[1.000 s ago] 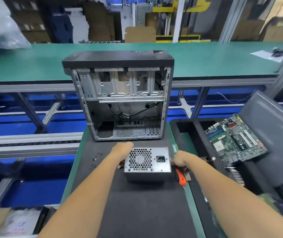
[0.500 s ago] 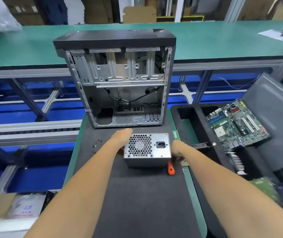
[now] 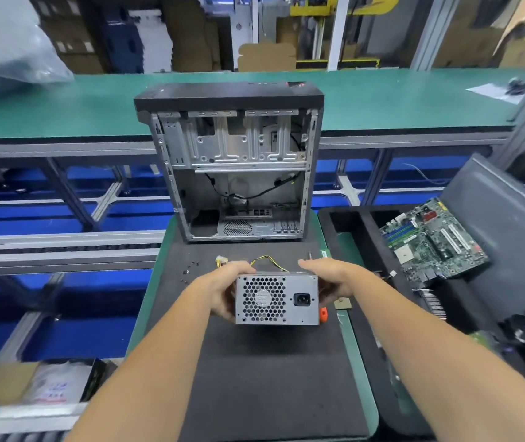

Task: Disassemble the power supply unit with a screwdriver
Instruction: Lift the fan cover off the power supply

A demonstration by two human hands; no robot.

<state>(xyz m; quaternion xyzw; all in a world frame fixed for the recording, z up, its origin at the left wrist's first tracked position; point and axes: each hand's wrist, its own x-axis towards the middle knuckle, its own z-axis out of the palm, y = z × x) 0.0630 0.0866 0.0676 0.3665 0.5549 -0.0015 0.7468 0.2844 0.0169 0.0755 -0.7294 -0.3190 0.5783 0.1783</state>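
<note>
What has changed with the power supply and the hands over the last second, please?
Both hands, left hand and right hand, now grip the sides of the power supply and have lifted and tilted it, fan grille towards the camera, exposing its yellow wires. The orange screwdriver remains at the right hand. The case and motherboard have stayed put.

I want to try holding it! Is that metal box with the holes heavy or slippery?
Probably heavy for its size: the power supply unit is a metal box gripped by both the left hand and the right hand. Its smooth sides may be slippery. Its wires look floppy.
</note>
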